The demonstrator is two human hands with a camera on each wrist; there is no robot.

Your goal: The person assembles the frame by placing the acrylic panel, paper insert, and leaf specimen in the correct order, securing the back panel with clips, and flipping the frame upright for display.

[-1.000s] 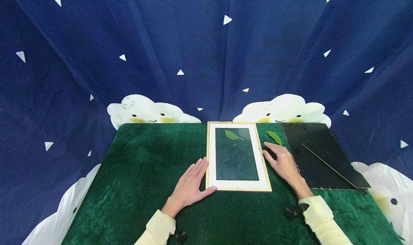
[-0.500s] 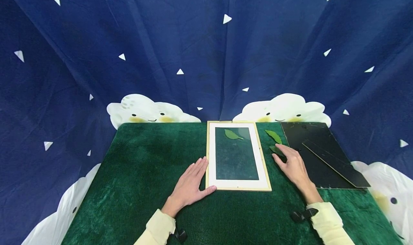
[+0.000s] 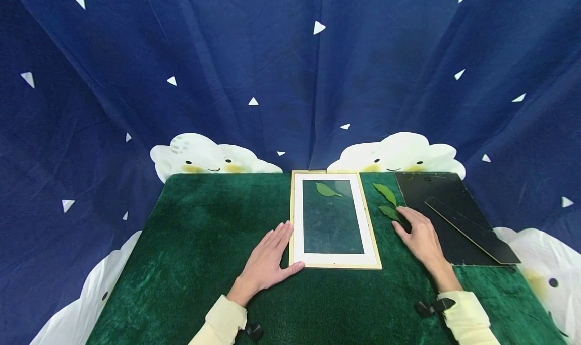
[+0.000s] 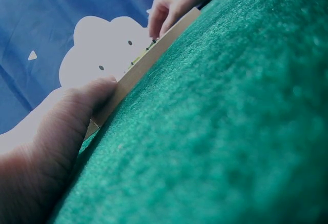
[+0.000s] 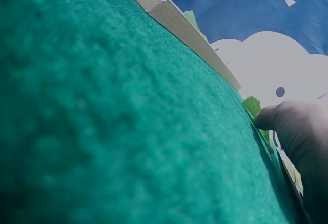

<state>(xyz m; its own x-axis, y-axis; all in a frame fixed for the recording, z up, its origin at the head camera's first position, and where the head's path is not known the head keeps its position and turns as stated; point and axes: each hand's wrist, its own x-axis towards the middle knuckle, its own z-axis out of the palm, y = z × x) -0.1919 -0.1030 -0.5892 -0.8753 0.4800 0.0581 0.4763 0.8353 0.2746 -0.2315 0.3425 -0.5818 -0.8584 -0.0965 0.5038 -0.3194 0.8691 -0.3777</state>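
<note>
A light wooden picture frame with a white mat lies on the green cloth, a green leaf inside its opening near the top. My left hand rests against the frame's lower left corner, fingers straight along the left side and thumb at the bottom edge. My right hand is to the right of the frame, index finger and thumb apart and loosely bent. Its fingertips are right at the end of a darker leaf on the cloth. A brighter leaf lies just beyond.
A black backing board with a fold-out stand lies at the right, partly beneath my right hand in the head view. The green cloth covers the table. A blue curtain with white clouds hangs behind.
My right hand has moved right, away from the frame's side, uncovering the darker leaf, which stays in place over the last half second. The left hand and the frame have not moved.
</note>
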